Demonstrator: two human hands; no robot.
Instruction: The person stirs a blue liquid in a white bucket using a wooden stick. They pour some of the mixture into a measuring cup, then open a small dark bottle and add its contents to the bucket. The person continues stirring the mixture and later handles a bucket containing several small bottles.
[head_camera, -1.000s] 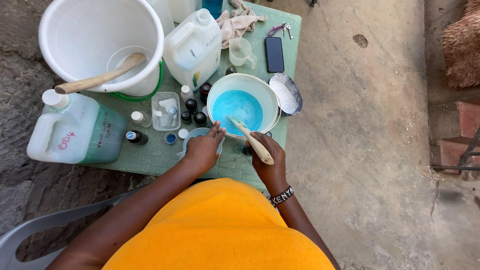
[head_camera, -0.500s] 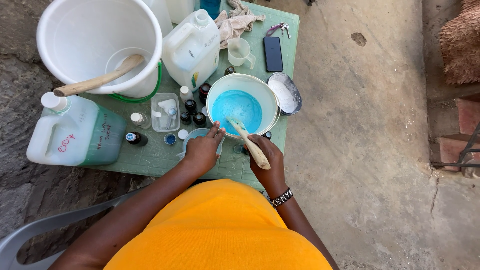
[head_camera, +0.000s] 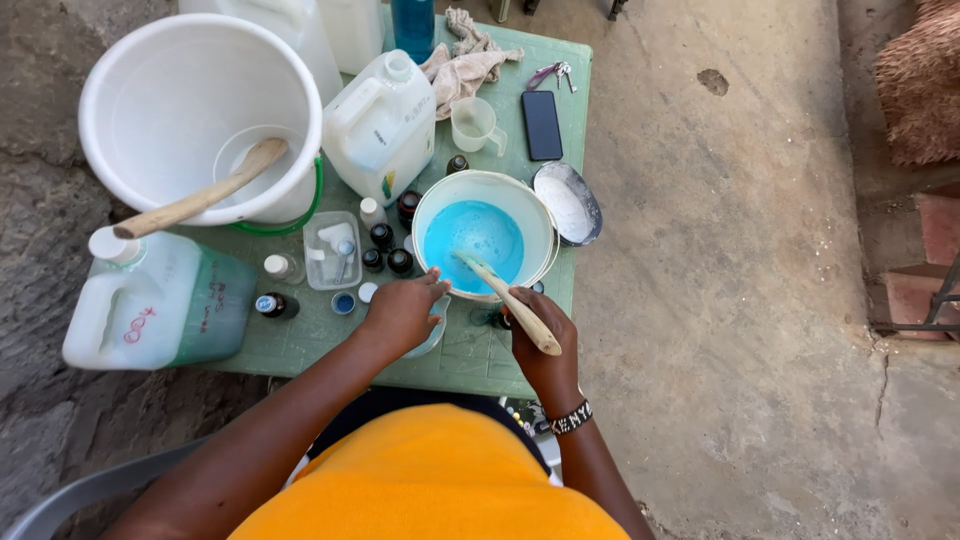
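While left hand (head_camera: 400, 312) steadies, right hand (head_camera: 540, 340) grips stick (head_camera: 505, 300)

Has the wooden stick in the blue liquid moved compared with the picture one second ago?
No. The wooden stick leans on the near rim of the white bowl as before, held by the right hand.

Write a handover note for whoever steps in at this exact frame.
Left hand: rests on the bowl rim, over a small dish; not clearly gripping.
Right hand: grips the stick, its tip in the blue liquid.
Bowl sits on the green table, near edge; small bottles beside it.
Done: liquid is in the bowl.
Left: cannot tell how well mixed.
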